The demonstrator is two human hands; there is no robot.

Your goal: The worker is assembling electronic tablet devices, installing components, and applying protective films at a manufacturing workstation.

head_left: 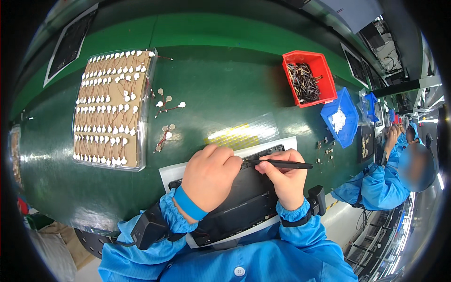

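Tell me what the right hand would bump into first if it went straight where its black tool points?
The right hand would probably meet the left hand first, just beyond the black tool's tip; depth over the black panel is unclear.

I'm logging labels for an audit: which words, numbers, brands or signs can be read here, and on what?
No text is legible.
Clear sheet with yellow patches: any print too small.
Black tweezers: no readable marking.
Black casing: any marking too small or blurred.

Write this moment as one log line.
left hand: over flat black rectangular panel; right hand: holding slim black tool; beyond: red plastic bin
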